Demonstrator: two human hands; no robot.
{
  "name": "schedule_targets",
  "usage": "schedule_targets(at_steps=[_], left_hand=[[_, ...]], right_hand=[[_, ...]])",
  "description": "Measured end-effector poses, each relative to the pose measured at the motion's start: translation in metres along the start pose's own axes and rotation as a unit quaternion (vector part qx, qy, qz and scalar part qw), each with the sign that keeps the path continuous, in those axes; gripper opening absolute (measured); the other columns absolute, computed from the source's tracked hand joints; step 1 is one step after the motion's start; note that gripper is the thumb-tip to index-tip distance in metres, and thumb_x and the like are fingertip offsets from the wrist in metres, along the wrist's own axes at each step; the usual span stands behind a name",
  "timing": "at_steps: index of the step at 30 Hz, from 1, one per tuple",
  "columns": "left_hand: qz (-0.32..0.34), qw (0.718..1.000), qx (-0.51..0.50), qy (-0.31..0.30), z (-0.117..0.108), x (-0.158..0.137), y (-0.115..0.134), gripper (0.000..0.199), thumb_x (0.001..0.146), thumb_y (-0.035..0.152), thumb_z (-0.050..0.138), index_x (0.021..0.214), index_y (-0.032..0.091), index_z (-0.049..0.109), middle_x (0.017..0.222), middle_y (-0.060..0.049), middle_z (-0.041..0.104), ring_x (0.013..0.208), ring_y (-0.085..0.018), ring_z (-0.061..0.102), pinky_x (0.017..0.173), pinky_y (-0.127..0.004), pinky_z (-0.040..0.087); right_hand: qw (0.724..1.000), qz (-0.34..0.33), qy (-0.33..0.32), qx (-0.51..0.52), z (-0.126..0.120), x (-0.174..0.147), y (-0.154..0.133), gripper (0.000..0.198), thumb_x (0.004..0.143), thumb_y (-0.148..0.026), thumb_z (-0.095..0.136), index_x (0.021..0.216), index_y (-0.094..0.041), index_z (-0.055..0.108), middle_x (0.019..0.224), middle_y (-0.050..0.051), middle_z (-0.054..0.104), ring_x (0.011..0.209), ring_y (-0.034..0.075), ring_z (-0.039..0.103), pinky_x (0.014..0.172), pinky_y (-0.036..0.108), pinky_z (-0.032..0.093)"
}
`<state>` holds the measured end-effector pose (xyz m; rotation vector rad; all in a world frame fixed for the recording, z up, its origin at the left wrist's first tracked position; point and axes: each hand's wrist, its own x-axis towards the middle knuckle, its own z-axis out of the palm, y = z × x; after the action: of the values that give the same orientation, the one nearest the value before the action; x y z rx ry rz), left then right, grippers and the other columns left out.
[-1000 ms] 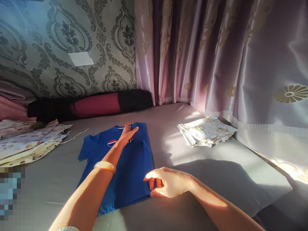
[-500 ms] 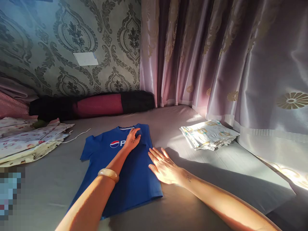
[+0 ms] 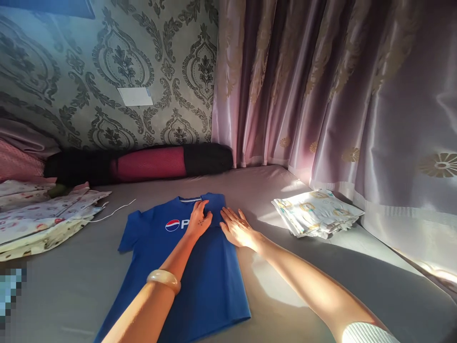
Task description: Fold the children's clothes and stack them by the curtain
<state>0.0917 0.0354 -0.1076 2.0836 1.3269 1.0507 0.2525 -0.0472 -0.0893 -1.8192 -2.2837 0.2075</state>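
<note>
A blue T-shirt (image 3: 150, 267) with a round red, white and blue logo and part of a white letter print lies spread on the grey bed sheet (image 3: 67, 290). Its right side is folded inward, making a straight edge, while the left sleeve sticks out. My left hand (image 3: 200, 220) rests on the upper chest below the collar, thumb and fingers apart, covering part of the lettering. Flat against the folded right edge, near the shoulder, lies my right hand (image 3: 237, 229) with fingers stretched out; its fingertips touch the cloth. Neither hand grasps anything.
To the right sits a folded stack of white patterned cloth (image 3: 317, 212), near the curtain (image 3: 321, 95). Patterned clothes (image 3: 46, 214) with a white cord (image 3: 117, 209) lie at the left. A black and magenta roll (image 3: 150, 163) runs along the wall.
My right hand has slid up along the shirt's folded edge toward the shoulder. My left hand stays on the upper chest. The view has tilted slightly, and the shirt's right hem shows lower.
</note>
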Motion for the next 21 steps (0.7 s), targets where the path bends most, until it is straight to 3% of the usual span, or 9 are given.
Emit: schedule_targets(at_steps=[8, 17, 21], left_hand=[[-0.01, 1.0, -0.013, -0.002, 0.002, 0.004, -0.008, 0.045, 0.077, 0.019, 0.056, 0.121, 0.02, 0.054, 0.116, -0.008, 0.055, 0.061, -0.011, 0.052, 0.068, -0.031, 0.051], [0.0, 0.999, -0.026, 0.021, 0.008, 0.005, -0.016, 0.05, 0.074, 0.011, 0.053, 0.123, 0.02, 0.054, 0.12, -0.009, 0.054, 0.089, -0.018, 0.06, 0.082, -0.034, 0.051], [-0.017, 1.0, -0.013, 0.013, 0.006, 0.006, -0.016, 0.052, 0.073, 0.008, 0.051, 0.124, 0.019, 0.055, 0.123, -0.01, 0.053, 0.084, -0.017, 0.062, 0.08, -0.033, 0.051]], right_hand=[[0.996, 0.07, -0.041, 0.037, -0.005, 0.051, 0.013, 0.054, 0.098, -0.034, 0.015, 0.148, -0.019, 0.029, 0.154, 0.004, 0.025, 0.143, 0.022, 0.018, 0.114, 0.053, 0.013], [0.993, 0.121, 0.002, -0.004, 0.008, 0.082, 0.011, 0.058, 0.096, -0.036, 0.017, 0.148, -0.013, 0.028, 0.154, 0.007, 0.025, 0.143, 0.025, 0.018, 0.113, 0.054, 0.013], [0.992, 0.121, 0.014, -0.021, 0.013, 0.082, 0.011, 0.059, 0.096, -0.037, 0.016, 0.148, -0.012, 0.027, 0.154, 0.007, 0.026, 0.143, 0.025, 0.018, 0.114, 0.054, 0.011]])
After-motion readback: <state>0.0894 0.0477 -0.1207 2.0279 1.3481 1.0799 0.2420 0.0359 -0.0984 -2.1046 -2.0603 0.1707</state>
